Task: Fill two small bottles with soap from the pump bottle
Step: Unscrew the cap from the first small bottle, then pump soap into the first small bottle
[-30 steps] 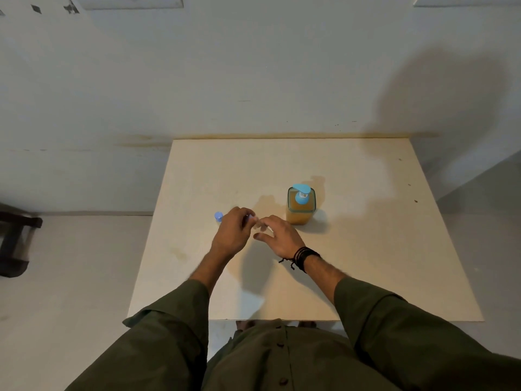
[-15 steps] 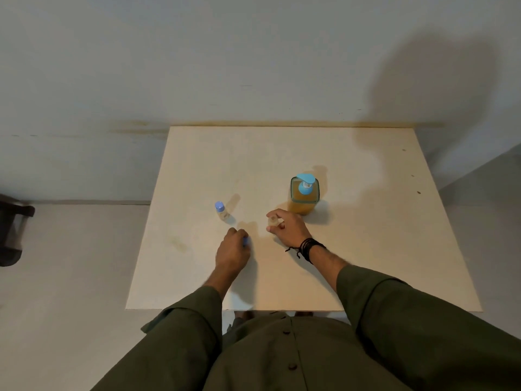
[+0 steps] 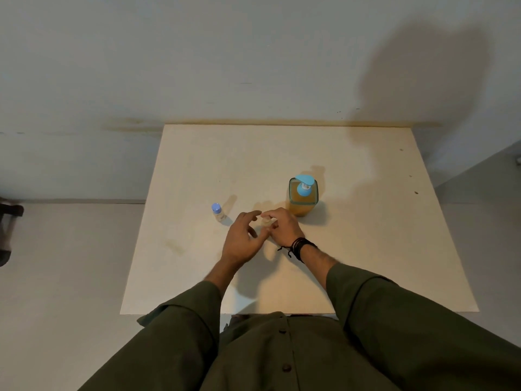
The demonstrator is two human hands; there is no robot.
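Standing upright on the pale tabletop (image 3: 352,249), the pump bottle (image 3: 303,197) holds amber soap under a light blue pump head and sits a little right of centre, close to the right hand (image 3: 283,228). That hand, with dark cords around its wrist, curls its thumb and fingers round an uncapped small bottle (image 3: 265,221), a clear little thing of which only the open neck and a bit of the body show between the fingers; it seems to rest on the tabletop, though the fingers hide its base. The left hand (image 3: 244,239) hovers just beside it on the left, fingers spread and loosely bent, its index finger reaching toward the neck of the held bottle; it grips nothing that can be seen. The capped small bottle (image 3: 218,212) stands upright farther left, apart from both hands, with a blue cap on top and a clear body below. The pump bottle lies just behind and to the right of the right hand, near it without touching. Both forearms come out of dark olive sleeves (image 3: 180,334), and a buttoned shirt front of the same cloth fills the lower edge. The tabletop backs against a grey wall (image 3: 197,66).
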